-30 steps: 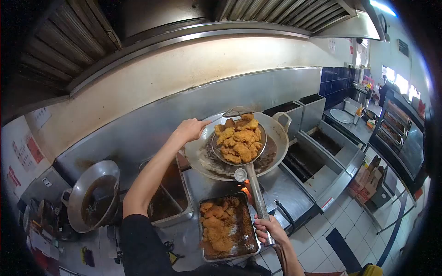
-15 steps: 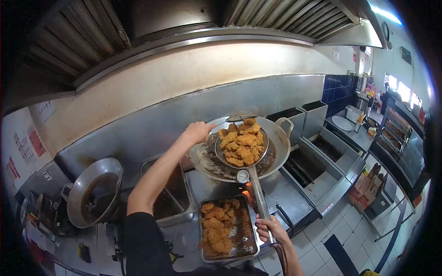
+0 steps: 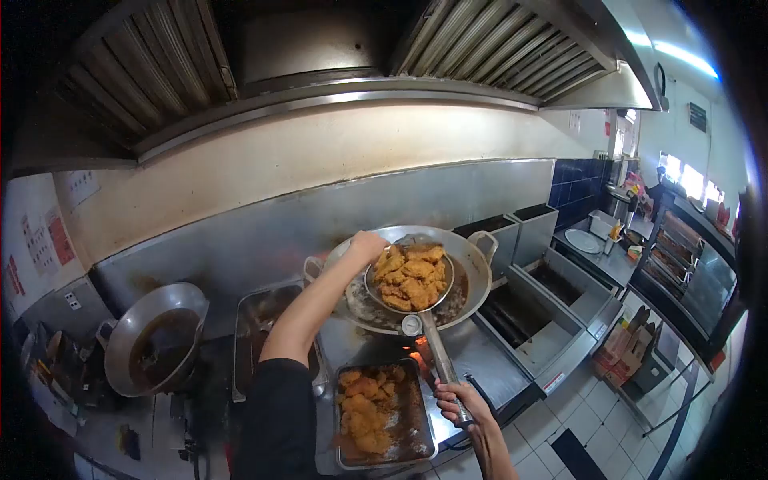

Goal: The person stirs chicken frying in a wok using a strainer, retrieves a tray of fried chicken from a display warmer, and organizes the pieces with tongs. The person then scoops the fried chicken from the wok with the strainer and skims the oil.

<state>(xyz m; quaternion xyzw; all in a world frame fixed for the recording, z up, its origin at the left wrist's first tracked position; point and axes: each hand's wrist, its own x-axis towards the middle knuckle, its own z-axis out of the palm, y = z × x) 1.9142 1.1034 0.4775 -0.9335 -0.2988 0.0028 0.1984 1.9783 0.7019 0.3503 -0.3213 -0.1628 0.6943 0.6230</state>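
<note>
Golden fried pieces (image 3: pixel 413 277) are heaped in a round strainer (image 3: pixel 450 290) above a large wok (image 3: pixel 474 272) of dark oil. My right hand (image 3: pixel 456 400) is wrapped round the strainer's long metal handle (image 3: pixel 437 348). At the strainer's upper left, my left hand (image 3: pixel 369 245) is closed, its fingers mostly hidden; what it grips cannot be made out. A round dial thermometer (image 3: pixel 411 325) shows at the wok's front rim. Below the wok, a metal tray (image 3: pixel 433 448) holds more fried pieces (image 3: pixel 364 416).
Flames (image 3: pixel 421 346) glow under the wok's front edge. A second wok (image 3: pixel 120 344) with dark oil is at the left, and a rectangular pan (image 3: pixel 240 352) lies behind my left arm. Open fryer basins (image 3: pixel 512 320) stand to the right. An extractor hood (image 3: pixel 336 88) hangs overhead.
The camera view has tilted up, so the scene sits lower. My left hand has moved right to the strainer's edge, and its extended finger no longer shows. My right hand keeps its grip.
</note>
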